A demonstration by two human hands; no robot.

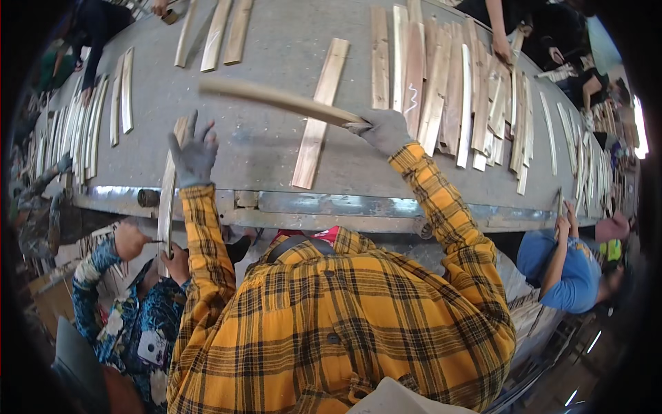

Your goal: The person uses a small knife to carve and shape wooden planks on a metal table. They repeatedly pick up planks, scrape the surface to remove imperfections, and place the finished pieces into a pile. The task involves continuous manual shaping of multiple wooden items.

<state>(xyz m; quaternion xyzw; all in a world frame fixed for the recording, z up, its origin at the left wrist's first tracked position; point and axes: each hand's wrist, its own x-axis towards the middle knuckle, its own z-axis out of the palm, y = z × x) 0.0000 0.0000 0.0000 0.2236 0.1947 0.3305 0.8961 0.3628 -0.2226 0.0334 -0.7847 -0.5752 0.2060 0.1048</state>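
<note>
My right hand (387,131), in a grey glove, is closed around one end of a wooden slat (276,101). The slat points left above the grey table, its far end slightly blurred. My left hand (194,153), also gloved, holds nothing; its fingers are spread. It is close to another slat (167,190) that juts over the table's near edge, and I cannot tell whether they touch. A co-worker's hands are at that slat's lower end. Beneath the raised slat, a pale board (321,114) lies on the table at a slant.
Many loose slats (445,83) lie side by side on the table's right half. More slats (123,96) lie at the left and far side. A metal edge (331,203) runs along the near side. Co-workers stand around, one in blue (562,265) at the right.
</note>
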